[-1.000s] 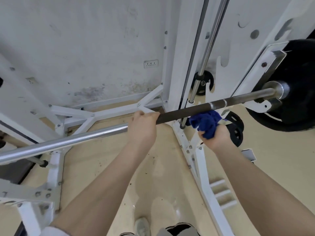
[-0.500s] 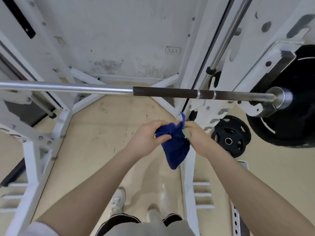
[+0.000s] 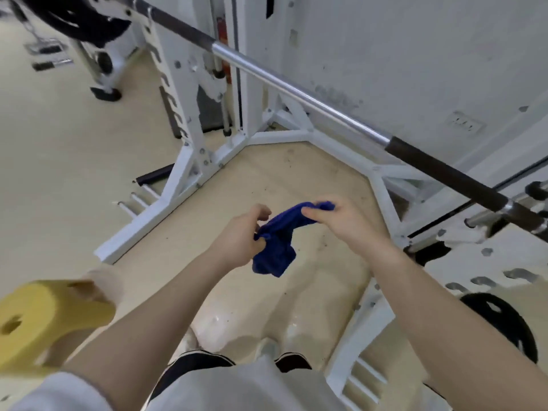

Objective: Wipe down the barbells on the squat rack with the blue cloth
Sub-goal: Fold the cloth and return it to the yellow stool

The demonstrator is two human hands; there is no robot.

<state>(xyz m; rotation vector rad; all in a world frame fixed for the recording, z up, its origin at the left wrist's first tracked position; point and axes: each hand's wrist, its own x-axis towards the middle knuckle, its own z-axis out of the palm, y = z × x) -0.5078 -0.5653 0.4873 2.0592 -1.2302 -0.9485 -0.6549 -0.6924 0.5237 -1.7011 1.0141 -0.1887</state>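
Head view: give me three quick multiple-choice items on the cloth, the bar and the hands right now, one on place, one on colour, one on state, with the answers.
1. Where is the cloth relative to the barbell?
A. draped over it
B. below it, apart from it
C. on the floor

2. What colour is the disc at the lower left?
A. yellow
B. red
C. green

3. How is the cloth held?
A. left hand only
B. right hand only
C. both hands

Answers:
1 B: the cloth hangs clear beneath the barbell.
2 A: the disc is yellow.
3 C: the left hand and the right hand each pinch one end.
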